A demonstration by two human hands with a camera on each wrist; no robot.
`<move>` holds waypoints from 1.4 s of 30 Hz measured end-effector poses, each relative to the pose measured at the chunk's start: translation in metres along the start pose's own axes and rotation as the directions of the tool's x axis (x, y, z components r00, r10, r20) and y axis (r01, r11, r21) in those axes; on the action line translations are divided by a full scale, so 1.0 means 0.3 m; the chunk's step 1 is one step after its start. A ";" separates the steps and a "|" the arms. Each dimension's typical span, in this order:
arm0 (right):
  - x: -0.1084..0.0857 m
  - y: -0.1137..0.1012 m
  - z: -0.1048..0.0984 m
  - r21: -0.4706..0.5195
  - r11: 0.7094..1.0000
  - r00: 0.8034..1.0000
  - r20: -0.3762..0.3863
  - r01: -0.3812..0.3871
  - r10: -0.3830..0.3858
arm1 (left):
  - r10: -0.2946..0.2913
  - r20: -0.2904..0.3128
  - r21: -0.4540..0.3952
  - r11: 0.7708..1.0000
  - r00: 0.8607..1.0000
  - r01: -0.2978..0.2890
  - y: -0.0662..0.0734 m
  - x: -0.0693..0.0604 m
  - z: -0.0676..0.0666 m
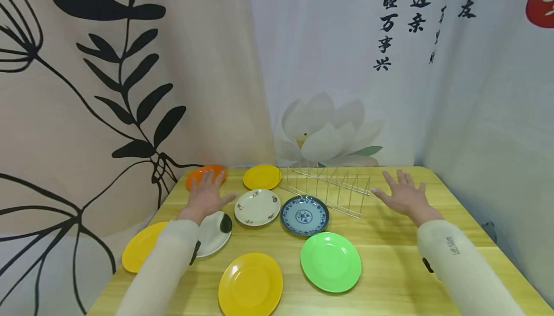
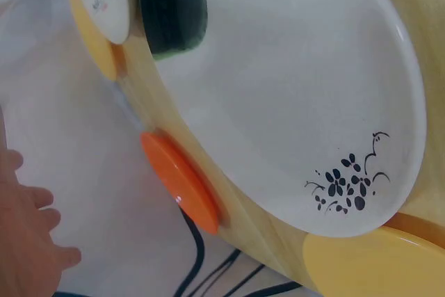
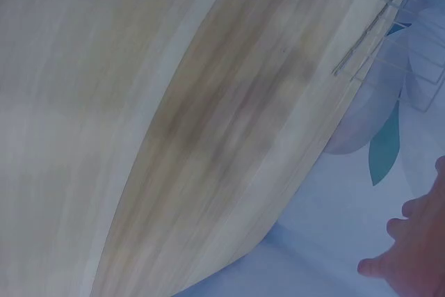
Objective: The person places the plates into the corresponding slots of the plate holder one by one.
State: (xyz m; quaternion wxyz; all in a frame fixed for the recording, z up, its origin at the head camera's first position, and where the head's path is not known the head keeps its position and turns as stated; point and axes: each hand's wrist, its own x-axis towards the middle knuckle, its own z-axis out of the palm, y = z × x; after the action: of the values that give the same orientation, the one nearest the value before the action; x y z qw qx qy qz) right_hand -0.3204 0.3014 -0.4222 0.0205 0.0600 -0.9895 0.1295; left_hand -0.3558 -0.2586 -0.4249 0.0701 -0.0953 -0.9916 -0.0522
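Observation:
My left hand (image 1: 205,197) is held over the left side of the table with its fingers spread and nothing in it. Below and beside it are an orange plate (image 1: 193,175), a white plate with a dark green patch (image 2: 278,88) and a white plate with small floral marks (image 1: 258,208). My right hand (image 1: 404,195), also spread and holding nothing, hovers over the right side. To its left stands a metal wire dish rack (image 1: 329,186). In front of the rack lies a blue patterned plate (image 1: 305,215).
A green plate (image 1: 331,262) and a yellow plate (image 1: 250,284) lie near the front of the wooden table (image 1: 389,268). Another yellow plate (image 1: 262,177) lies at the back, and one more yellow plate (image 1: 143,247) at the left edge. Printed curtains (image 1: 216,66) hang behind.

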 end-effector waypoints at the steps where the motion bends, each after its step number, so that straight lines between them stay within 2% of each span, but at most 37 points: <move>1: 0.000 -0.005 0.000 0.004 1.000 1.000 0.000 0.001 -0.001 | 0.008 0.002 -0.009 1.000 1.000 -0.008 0.004 -0.001 -0.001; 9: 0.008 -0.031 0.011 0.053 0.998 1.000 -0.002 0.016 -0.016 | 0.040 0.027 -0.106 0.994 0.999 -0.036 0.020 -0.027 -0.008; 14: 0.019 -0.032 0.029 0.092 0.995 1.000 -0.009 0.025 -0.024 | 0.056 0.064 -0.213 0.976 0.996 -0.041 0.031 -0.049 0.000; 17: 0.023 -0.033 0.041 0.113 0.993 1.000 -0.009 0.028 -0.027 | 0.058 0.094 -0.304 0.952 0.994 -0.027 0.052 -0.065 0.000; 23: 0.031 -0.053 0.050 0.160 0.986 0.999 -0.024 0.049 -0.046 | 0.055 0.170 -0.462 0.886 0.984 0.030 0.091 -0.096 -0.010; 29: 0.041 -0.058 0.061 0.256 0.964 0.997 -0.037 0.068 -0.061 | 0.114 0.212 -0.570 0.821 0.971 0.028 0.116 -0.119 -0.013; 33: 0.048 -0.056 0.069 0.306 0.950 0.998 -0.034 0.060 -0.052 | 0.175 0.245 -0.643 0.766 0.954 0.025 0.132 -0.129 -0.011; 36: 0.050 -0.054 0.075 0.330 0.943 0.999 -0.030 0.053 -0.045 | 0.227 0.286 -0.694 0.719 0.931 0.038 0.143 -0.138 -0.005; 40: 0.051 -0.055 0.081 0.353 0.935 0.999 -0.020 0.044 -0.040 | 0.294 0.336 -0.719 0.694 0.895 0.042 0.152 -0.153 0.011; 42: 0.051 -0.058 0.082 0.363 0.931 0.999 -0.016 0.037 -0.034 | 0.318 0.358 -0.714 0.699 0.878 0.038 0.153 -0.159 0.023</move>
State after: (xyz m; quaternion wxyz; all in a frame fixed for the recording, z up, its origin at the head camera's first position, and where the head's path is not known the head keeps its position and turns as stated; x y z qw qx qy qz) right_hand -0.3340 0.2765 -0.4407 0.0163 0.0801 -0.9471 0.3103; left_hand -0.3012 -0.2218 -0.4347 -0.2019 -0.2015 -0.8730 -0.3955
